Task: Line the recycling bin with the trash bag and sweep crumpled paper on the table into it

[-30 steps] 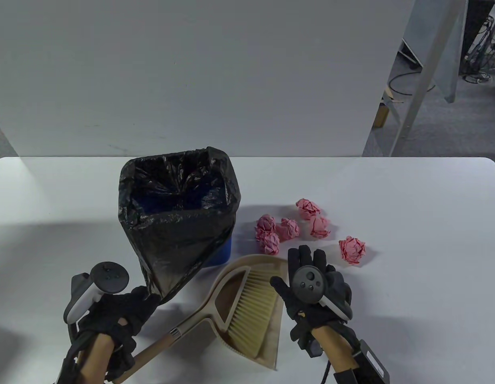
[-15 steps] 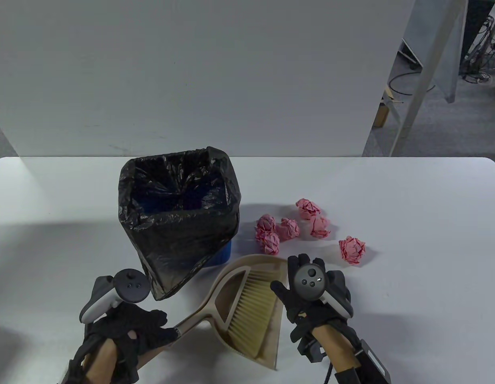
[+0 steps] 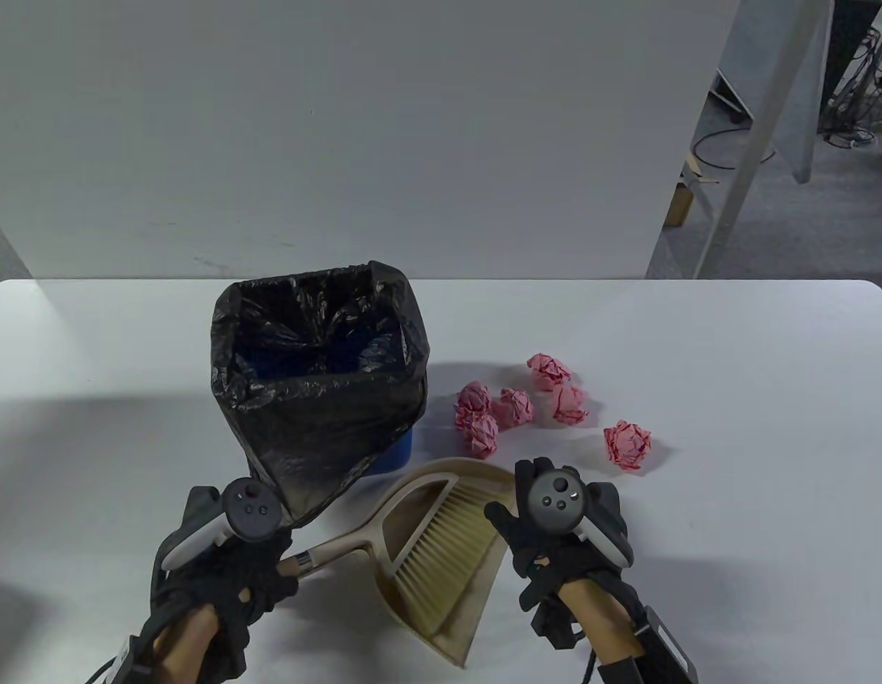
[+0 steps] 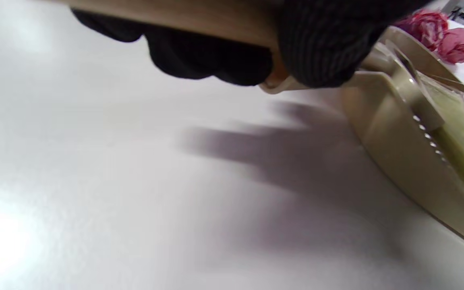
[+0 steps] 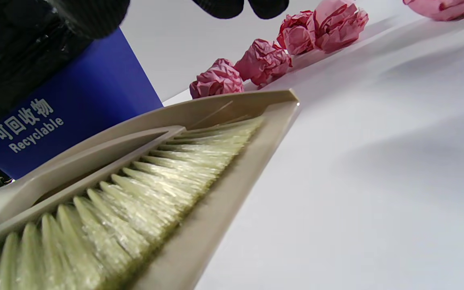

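White table [image 3: 733, 499], crumpled paper [image 3: 628, 444] just beyond right hand [image 3: 562, 527].

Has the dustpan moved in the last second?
Yes. The dustpan, its handle gripped by the left hand, has swung: its near corner has shifted left and its handle up toward the unmoved bin.

Table [image 3: 733, 499]: white, matte, rounded far corners.
Backdrop panel [image 3: 355, 135]: pale grey, upright behind far table edge.
Floor [image 3: 804, 214]: grey, visible at right.
Cables [image 3: 851, 135]: dark, coiled on floor, upper right.
Light: soft shadows across near table half.
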The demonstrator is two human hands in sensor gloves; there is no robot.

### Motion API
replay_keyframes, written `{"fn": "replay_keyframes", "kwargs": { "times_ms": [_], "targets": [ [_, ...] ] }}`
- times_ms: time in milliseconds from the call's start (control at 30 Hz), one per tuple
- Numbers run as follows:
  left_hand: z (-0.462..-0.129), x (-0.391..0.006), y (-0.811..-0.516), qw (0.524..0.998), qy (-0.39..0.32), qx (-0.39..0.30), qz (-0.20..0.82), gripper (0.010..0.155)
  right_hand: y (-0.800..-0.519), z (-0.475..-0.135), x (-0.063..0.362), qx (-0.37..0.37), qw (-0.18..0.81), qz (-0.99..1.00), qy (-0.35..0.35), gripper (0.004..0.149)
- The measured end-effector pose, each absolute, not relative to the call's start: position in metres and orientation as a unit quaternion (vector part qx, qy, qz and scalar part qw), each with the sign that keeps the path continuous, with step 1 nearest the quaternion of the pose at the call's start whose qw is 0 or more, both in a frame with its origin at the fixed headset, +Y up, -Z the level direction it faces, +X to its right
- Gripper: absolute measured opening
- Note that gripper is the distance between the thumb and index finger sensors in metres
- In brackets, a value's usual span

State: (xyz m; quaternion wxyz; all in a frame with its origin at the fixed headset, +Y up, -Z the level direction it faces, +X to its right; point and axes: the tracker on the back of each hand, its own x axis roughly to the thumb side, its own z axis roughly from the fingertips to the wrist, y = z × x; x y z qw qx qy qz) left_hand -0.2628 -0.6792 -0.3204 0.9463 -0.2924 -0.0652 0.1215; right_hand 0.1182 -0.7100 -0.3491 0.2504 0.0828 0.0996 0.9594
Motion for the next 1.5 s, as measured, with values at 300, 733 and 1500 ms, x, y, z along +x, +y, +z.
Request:
{"fn": "replay_keyframes", "kwargs": {
  "times_ms": [300, 733, 1500],
  "targets": [
    [-0.315, -0.269, -0.650, 0.950, -0.139, -0.212, 0.185, 0.075, -0.689, -0.342, 0.129, 0.095, 0.315, 0.944, 0.005, 0.079],
    [-0.346, -0.123, -0.624, 0.936, -0.216, -0.170, 0.221, 0.076, -0.668, -0.326, 0.148, 0.084, 0.364, 0.916, -0.150, 0.078],
    [-0.410, -0.016, -0.685, 0.555, -0.296, -0.302, 0.717, 0.071, -0.690, -0.349, 0.157, 0.065, 0.676, 0.727, -0.103, 0.074]
  ]
}}
